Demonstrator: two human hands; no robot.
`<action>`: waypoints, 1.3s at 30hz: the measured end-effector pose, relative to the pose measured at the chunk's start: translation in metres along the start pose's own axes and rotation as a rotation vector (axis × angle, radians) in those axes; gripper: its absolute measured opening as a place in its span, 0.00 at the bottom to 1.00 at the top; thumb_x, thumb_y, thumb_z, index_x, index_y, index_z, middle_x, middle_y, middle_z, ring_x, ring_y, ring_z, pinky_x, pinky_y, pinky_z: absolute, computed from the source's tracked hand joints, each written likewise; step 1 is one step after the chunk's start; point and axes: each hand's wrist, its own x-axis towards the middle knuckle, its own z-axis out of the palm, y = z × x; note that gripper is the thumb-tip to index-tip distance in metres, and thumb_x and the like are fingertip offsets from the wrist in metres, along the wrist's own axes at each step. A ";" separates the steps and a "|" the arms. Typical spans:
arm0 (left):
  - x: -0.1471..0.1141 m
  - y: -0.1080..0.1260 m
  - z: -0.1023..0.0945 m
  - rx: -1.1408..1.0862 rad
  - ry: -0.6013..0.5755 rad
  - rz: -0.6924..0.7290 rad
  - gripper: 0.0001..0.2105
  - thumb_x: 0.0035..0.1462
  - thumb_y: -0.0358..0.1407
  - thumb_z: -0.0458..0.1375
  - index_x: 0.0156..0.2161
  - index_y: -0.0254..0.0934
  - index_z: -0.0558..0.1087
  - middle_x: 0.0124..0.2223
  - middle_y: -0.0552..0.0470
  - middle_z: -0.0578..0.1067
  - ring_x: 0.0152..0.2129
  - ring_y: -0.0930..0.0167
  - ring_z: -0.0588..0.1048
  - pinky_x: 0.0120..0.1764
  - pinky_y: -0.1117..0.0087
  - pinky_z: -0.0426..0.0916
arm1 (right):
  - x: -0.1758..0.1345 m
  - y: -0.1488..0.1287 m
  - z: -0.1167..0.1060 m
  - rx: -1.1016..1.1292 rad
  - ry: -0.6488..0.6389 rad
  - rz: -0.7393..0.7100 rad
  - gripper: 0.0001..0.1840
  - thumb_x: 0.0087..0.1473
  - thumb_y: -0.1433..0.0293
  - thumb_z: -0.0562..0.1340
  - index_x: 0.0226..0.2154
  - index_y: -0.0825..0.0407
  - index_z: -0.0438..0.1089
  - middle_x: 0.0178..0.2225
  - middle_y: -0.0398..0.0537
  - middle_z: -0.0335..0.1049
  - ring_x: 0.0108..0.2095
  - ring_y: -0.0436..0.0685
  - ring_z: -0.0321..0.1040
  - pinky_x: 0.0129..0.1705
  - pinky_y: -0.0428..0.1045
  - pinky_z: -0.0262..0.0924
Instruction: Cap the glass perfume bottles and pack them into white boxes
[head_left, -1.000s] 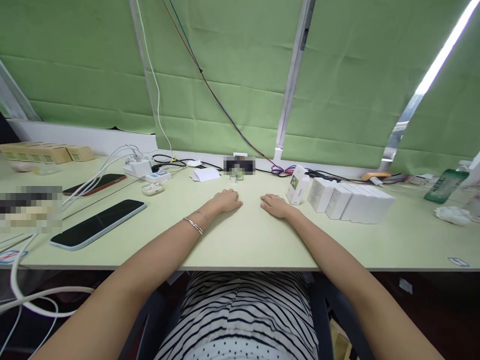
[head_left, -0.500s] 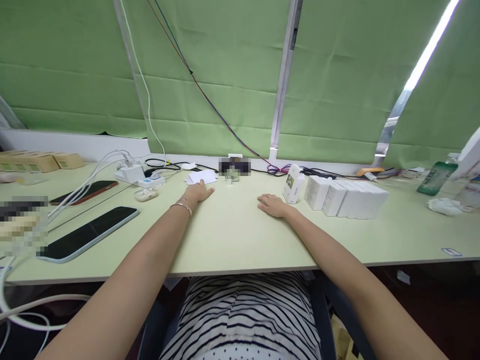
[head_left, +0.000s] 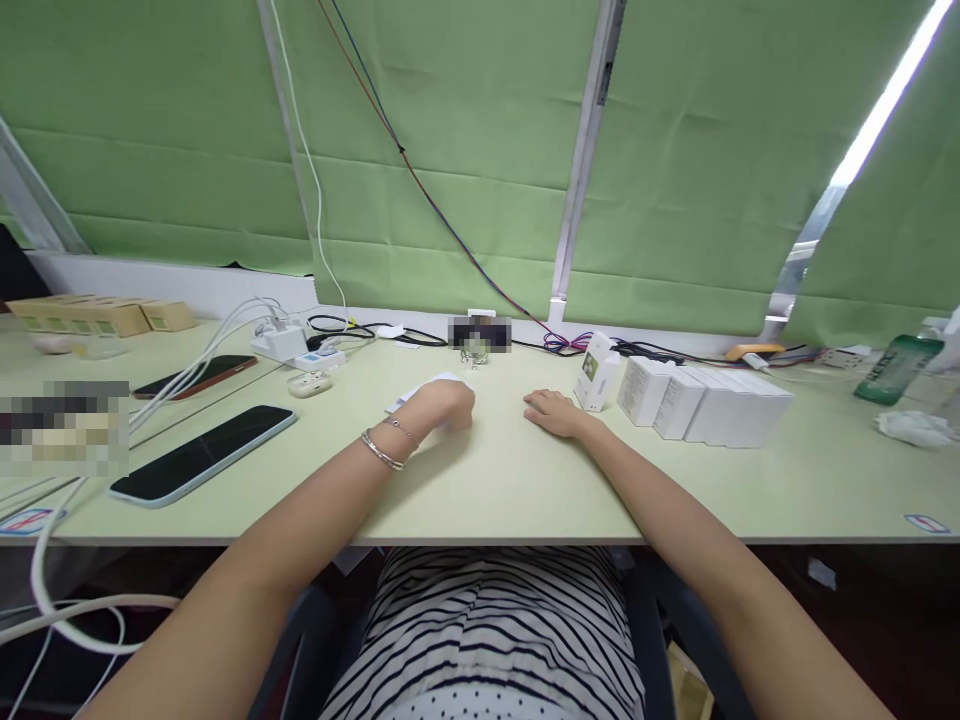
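Note:
My left hand (head_left: 448, 402) is bent at the wrist, its fingers curled down and mostly hidden behind its back. It grips some white paper (head_left: 400, 400), whose edges stick out to the left of the hand and behind it. My right hand (head_left: 551, 412) lies palm down on the table, fingers stretched out and holding nothing. Just right of it stands an upright white box (head_left: 594, 374) with a picture on its front. A small clear glass object (head_left: 474, 352) sits behind the hands.
White boxes (head_left: 724, 408) form a row at the right. A phone (head_left: 206, 455), an earphone case (head_left: 310, 384) and a power strip (head_left: 279, 340) with cables are at the left. Farther right are a green bottle (head_left: 900, 366) and a crumpled tissue (head_left: 911, 428).
My left hand has curled round the white paper and drawn it toward me and to the right. My right hand stays resting on the table. The view has shifted slightly.

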 end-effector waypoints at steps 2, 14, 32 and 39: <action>-0.007 0.012 -0.004 -0.024 -0.086 0.132 0.09 0.39 0.37 0.59 0.27 0.34 0.77 0.29 0.43 0.77 0.29 0.61 0.74 0.34 0.66 0.65 | 0.001 0.000 0.001 0.014 0.016 -0.016 0.24 0.57 0.61 0.48 0.53 0.52 0.58 0.57 0.55 0.54 0.57 0.66 0.50 0.54 0.63 0.45; -0.010 0.020 0.000 -0.228 -0.107 0.497 0.15 0.50 0.29 0.49 0.39 0.41 0.75 0.43 0.56 0.76 0.40 0.71 0.72 0.44 0.75 0.63 | 0.008 0.002 0.006 0.130 0.092 -0.147 0.24 0.59 0.69 0.44 0.57 0.54 0.52 0.59 0.52 0.53 0.59 0.57 0.49 0.58 0.56 0.46; -0.004 0.008 0.016 -0.174 0.050 0.285 0.40 0.42 0.55 0.55 0.58 0.36 0.54 0.57 0.41 0.61 0.52 0.58 0.61 0.50 0.63 0.59 | 0.001 -0.001 -0.002 0.200 0.101 -0.128 0.26 0.51 0.66 0.57 0.53 0.58 0.58 0.52 0.57 0.62 0.51 0.58 0.60 0.54 0.54 0.52; -0.003 0.012 0.020 -0.199 0.050 0.330 0.39 0.40 0.50 0.58 0.57 0.34 0.55 0.54 0.40 0.63 0.49 0.58 0.64 0.48 0.64 0.60 | -0.003 -0.001 -0.007 0.231 0.094 -0.124 0.26 0.52 0.65 0.57 0.53 0.55 0.57 0.46 0.54 0.67 0.45 0.56 0.64 0.49 0.54 0.56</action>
